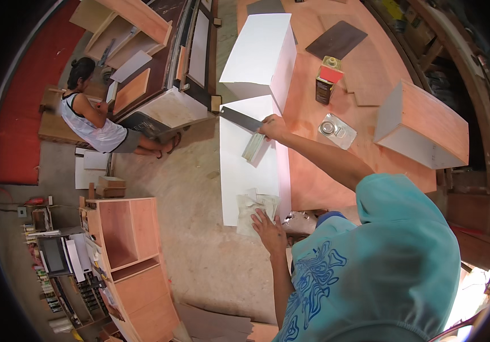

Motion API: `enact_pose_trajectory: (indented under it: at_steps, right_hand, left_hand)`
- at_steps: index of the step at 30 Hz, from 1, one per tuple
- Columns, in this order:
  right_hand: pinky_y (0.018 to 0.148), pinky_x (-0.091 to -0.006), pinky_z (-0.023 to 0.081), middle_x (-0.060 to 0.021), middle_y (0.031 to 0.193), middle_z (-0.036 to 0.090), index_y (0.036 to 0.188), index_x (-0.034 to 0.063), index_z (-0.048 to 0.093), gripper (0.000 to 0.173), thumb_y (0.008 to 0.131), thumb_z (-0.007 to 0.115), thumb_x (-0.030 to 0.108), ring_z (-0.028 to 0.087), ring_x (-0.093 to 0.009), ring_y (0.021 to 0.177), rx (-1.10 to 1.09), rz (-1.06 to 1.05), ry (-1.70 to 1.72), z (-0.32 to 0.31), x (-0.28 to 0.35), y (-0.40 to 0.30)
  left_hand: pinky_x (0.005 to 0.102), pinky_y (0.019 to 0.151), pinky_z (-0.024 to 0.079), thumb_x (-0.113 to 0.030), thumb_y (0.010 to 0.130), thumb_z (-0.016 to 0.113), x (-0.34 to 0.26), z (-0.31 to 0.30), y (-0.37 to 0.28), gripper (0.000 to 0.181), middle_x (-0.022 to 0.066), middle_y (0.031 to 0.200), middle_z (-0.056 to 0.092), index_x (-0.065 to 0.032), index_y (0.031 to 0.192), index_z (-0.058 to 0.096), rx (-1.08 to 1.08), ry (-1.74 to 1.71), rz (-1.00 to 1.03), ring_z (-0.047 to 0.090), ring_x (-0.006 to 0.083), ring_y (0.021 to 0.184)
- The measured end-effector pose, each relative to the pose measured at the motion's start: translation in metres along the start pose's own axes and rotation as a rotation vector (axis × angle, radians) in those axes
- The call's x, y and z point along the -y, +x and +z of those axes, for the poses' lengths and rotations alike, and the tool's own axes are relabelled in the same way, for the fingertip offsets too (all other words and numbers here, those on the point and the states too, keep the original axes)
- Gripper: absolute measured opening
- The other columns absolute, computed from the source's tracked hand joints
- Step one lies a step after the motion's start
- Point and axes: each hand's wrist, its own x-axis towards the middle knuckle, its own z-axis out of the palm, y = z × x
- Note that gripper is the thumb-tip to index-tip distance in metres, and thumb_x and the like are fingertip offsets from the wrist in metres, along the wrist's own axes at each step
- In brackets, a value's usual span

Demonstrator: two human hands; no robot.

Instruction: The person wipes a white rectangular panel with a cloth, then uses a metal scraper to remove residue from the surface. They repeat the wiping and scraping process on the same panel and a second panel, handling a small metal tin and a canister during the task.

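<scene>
My right hand point(274, 127) grips what looks like a try square, its dark flat blade point(240, 119) reaching left across a long white panel or box point(238, 179). The square's pale stock point(253, 146) points down from my fingers and casts a shadow on the white surface. Farther down, my left hand point(268, 228) rests palm down, fingers slightly spread, on a crumpled pale sheet, cloth or paper point(253, 213). That sheet hangs past the white piece's near end. Another white box point(257, 51) stands just beyond the first.
A plywood worktop point(317, 171) carries an opened metal can point(325, 81), a clear tray with a round lid point(334, 128), a dark sheet point(336, 39) and an open plywood box point(428, 119). Across the floor, a person point(93, 115) sits by another bench. A wooden cabinet point(136, 265) stands lower left.
</scene>
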Motion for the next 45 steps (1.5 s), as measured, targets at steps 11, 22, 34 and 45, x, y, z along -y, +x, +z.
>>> enact_pose_trajectory:
  at_steps: [11, 22, 34, 45]
  right_hand:
    - [0.108, -0.046, 0.029, -0.0251, 0.139, 0.036, 0.131, -0.005, 0.044, 0.068, 0.076, 0.072, 0.023, 0.032, -0.038, 0.131, -0.232, -0.709, -0.66, -0.078, -0.076, -0.053]
    - [0.104, -0.0574, 0.027, -0.0289, 0.149, 0.014, 0.149, 0.0088, 0.008, 0.121, 0.061, 0.081, 0.049, 0.023, -0.048, 0.133, -0.143, -0.112, -1.339, -0.211, -0.195, -0.051]
    - [0.096, -0.0526, 0.038, -0.0232, 0.128, 0.038, 0.141, 0.0027, 0.029, 0.107, 0.05, 0.082, 0.018, 0.04, -0.045, 0.113, 0.351, -0.671, -1.318, -0.228, -0.104, -0.123]
    - [0.098, -0.0454, 0.042, -0.0202, 0.125, 0.044, 0.128, -0.004, 0.04, 0.091, 0.047, 0.079, 0.013, 0.043, -0.04, 0.114, 1.155, -1.125, -1.473, -0.082, 0.041, -0.298]
  left_hand:
    - [0.0444, 0.111, 0.026, -0.039, 0.1, 0.041, 0.009, -0.04, -0.057, 0.064, 0.0232, 0.139, 0.042, 0.0094, 0.139, 0.03, -0.165, -0.981, -0.771, 0.039, 0.0336, 0.131]
    - [0.0448, 0.107, 0.036, -0.049, 0.097, 0.038, 0.048, -0.077, -0.134, 0.066, 0.0171, 0.138, 0.047, 0.0026, 0.138, 0.037, -0.464, -2.135, -0.581, 0.046, 0.0321, 0.127]
    - [0.0442, 0.095, 0.049, -0.015, 0.087, 0.055, 0.052, 0.021, -0.154, 0.047, 0.0169, 0.121, 0.059, 0.0019, 0.129, 0.046, -0.591, -2.42, -0.637, 0.06, 0.0311, 0.109]
    - [0.0428, 0.091, 0.051, -0.033, 0.094, 0.053, 0.069, 0.072, -0.165, 0.047, 0.0159, 0.12, 0.06, -0.0003, 0.128, 0.048, -0.495, -2.528, -0.558, 0.062, 0.0304, 0.105]
